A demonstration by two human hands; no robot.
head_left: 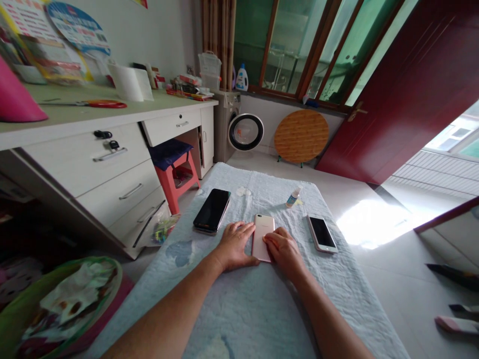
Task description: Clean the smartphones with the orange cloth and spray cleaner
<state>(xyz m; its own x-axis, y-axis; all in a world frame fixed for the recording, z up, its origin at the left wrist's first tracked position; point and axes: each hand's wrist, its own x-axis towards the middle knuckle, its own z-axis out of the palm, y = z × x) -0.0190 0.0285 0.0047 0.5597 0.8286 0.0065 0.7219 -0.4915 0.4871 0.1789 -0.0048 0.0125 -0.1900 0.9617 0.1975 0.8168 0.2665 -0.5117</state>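
Note:
A light pink smartphone (265,224) lies back side up on the cloth-covered table, its camera at the far end. My left hand (235,247) holds it along the left side, fingers at the edge and thumb by the near corner. The closed fingers of my right hand (284,249) press on the phone's back; a small orange-yellow bit shows at the fingertips, too small to name. To the left lies a larger black smartphone (212,209), which seems stacked on something. On the right is a white smartphone (322,233), screen up. A small spray bottle (293,197) stands beyond.
A pale blue cloth (247,309) covers the table. On the left are a desk with drawers (112,169), a red stool (177,179) and a basket (121,279) of crumpled items. Farther off stand a washing machine with its door open (246,132) and a round wooden tabletop (301,136).

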